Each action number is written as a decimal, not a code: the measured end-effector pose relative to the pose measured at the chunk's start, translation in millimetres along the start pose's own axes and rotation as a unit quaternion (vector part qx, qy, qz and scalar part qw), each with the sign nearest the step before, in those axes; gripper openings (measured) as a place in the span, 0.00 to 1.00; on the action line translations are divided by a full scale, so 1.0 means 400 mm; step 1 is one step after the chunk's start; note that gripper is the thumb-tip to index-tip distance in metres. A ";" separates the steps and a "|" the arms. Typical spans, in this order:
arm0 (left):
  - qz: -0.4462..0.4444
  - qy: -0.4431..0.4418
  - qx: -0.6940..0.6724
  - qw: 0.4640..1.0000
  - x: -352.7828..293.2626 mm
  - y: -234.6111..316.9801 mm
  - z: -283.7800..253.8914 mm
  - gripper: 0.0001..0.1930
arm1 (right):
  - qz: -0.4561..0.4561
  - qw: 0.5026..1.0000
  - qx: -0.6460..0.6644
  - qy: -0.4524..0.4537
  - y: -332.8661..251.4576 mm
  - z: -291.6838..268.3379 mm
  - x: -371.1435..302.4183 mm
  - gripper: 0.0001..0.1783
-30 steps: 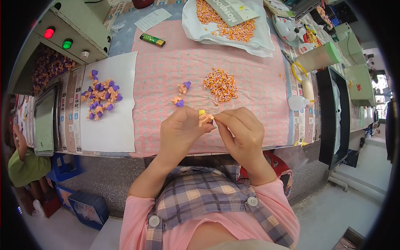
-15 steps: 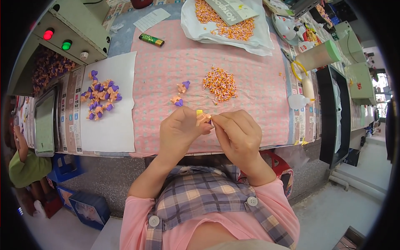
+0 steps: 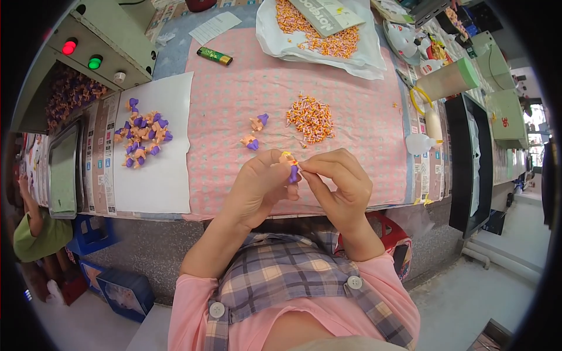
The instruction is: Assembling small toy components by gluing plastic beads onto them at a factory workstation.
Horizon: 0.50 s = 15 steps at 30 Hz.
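My left hand (image 3: pixel 254 184) is closed on a small toy figure (image 3: pixel 294 172), peach and purple with a yellow top, held between thumb and fingers above the pink cloth. The fingertips of my right hand (image 3: pixel 342 181) are pinched together against the figure's side; whatever they hold is too small and hidden to name. Just beyond lies a heap of tiny orange, white and pink pieces (image 3: pixel 310 120). Two loose peach-and-purple figures (image 3: pixel 252 143) rest on the cloth left of that heap.
Several more figures (image 3: pixel 143 137) lie on a white sheet (image 3: pixel 170 193) at left, beside a machine (image 3: pixel 117 44) with lit buttons. Farther back are a lighter (image 3: pixel 214 55) and a white bag (image 3: pixel 269 44) of small pieces. Scissors (image 3: pixel 420 99) and a squeeze bottle (image 3: pixel 419 144) stand right.
The toy figure has turned in my left fingers, so more of its purple part shows. My right hand has shifted slightly and stays pinched at its side.
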<state>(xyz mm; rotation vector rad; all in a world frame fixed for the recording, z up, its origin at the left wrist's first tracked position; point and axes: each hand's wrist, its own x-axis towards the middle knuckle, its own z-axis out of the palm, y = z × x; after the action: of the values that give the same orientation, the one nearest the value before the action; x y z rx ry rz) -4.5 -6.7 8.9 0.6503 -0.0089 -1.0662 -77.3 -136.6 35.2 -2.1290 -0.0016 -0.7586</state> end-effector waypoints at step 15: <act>0.185 -0.053 0.237 0.952 -0.019 -0.003 0.003 0.15 | -0.017 1.000 0.005 0.005 0.004 -0.007 -0.001 0.10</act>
<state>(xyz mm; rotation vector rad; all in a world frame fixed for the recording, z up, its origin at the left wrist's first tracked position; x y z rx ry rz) -9.5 -1.4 11.4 0.9786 -0.4762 -0.7310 -78.7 -139.7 35.2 -2.1198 -0.0371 -0.7887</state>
